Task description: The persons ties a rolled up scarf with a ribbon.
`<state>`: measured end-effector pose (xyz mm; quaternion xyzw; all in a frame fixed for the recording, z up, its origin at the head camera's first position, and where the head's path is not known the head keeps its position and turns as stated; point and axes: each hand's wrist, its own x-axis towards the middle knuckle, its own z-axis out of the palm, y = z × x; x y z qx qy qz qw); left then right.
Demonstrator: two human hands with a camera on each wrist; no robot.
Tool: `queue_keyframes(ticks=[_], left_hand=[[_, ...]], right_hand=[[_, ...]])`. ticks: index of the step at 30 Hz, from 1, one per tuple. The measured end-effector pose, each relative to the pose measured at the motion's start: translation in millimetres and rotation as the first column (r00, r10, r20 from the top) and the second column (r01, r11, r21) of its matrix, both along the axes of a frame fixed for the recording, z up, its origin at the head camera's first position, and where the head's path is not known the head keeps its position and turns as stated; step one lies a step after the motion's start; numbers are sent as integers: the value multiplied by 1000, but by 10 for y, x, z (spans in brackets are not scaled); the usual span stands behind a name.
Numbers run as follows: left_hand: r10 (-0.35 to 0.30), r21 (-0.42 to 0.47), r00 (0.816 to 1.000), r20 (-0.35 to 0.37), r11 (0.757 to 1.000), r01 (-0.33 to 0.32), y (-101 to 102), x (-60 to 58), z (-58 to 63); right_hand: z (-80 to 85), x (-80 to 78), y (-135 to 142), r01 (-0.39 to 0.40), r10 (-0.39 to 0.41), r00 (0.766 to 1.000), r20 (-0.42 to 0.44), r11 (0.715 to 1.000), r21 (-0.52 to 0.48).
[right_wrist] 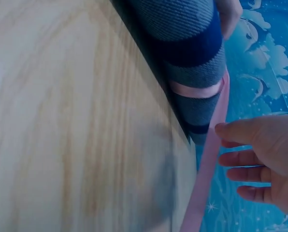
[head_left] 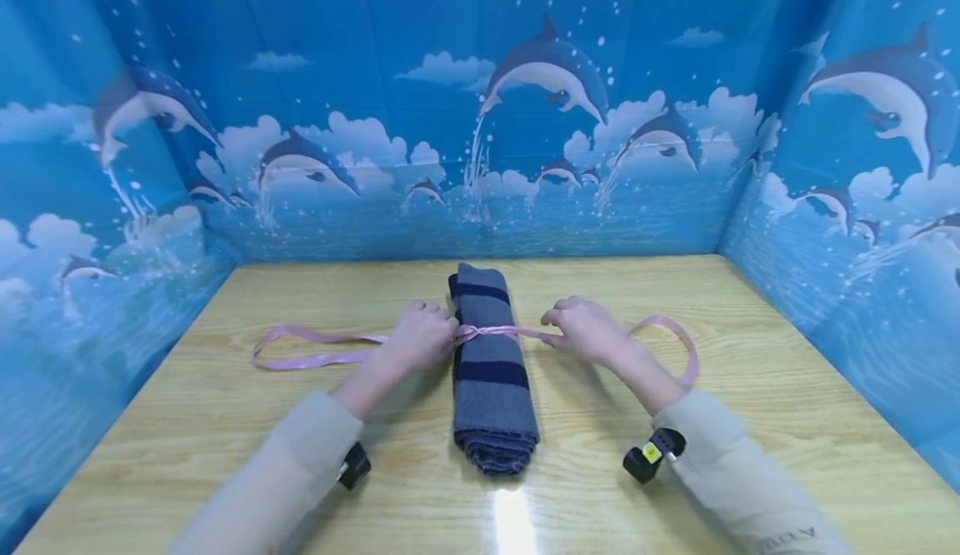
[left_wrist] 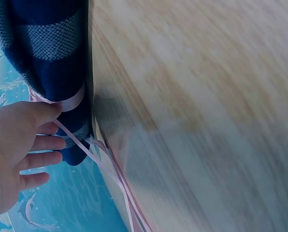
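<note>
A rolled striped cloth [head_left: 491,405], grey-blue with dark navy bands, lies lengthwise in the middle of the table. Around it runs a pink ribbon [head_left: 497,331], crossed or knotted on top; which of the two I cannot tell. My left hand [head_left: 422,334] pinches the ribbon close against the roll's left side. In the left wrist view its thumb and forefinger meet at the ribbon [left_wrist: 72,100], the other fingers spread. To the right of the roll, my right hand [head_left: 588,330] pinches the other end between thumb and forefinger, and that stretch looks straight. Slack ribbon [right_wrist: 209,169] hangs past the right thumb.
The wooden table [head_left: 187,430] holds a loose ribbon loop on each side, beyond the hands. A blue dolphin-print curtain [head_left: 420,47] encloses the back and both sides. Both wrists carry small black cameras [head_left: 643,460] below light sleeves.
</note>
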<state>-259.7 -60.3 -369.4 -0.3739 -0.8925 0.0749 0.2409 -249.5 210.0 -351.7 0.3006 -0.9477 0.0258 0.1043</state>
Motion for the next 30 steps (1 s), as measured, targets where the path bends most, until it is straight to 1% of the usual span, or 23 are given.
queue_keyframes(ticks=[5, 9, 18, 23, 26, 30], left_hand=[[6, -37, 999, -32, 999, -7, 4, -11, -13], [2, -51, 998, -60, 999, -5, -2, -14, -16], [-19, 13, 997, -72, 1000, 20, -13, -30, 6], [-51, 7, 994, -97, 999, 52, -45, -39, 26], [-74, -20, 992, -103, 997, 72, -85, -44, 34], [-109, -102, 988, -110, 990, 98, -147, -46, 40]], right_hand=[[-64, -8, -92, -50, 48, 998, -43, 998, -27], [-94, -12, -163, -44, 42, 998, -47, 998, -39], [-81, -15, -249, -20, 18, 999, -39, 997, -71], [-65, -22, -236, -24, 21, 999, -37, 997, -78], [-60, -27, -213, -20, 17, 999, -45, 997, -76], [-53, -37, -184, -46, 41, 995, -87, 997, -55]])
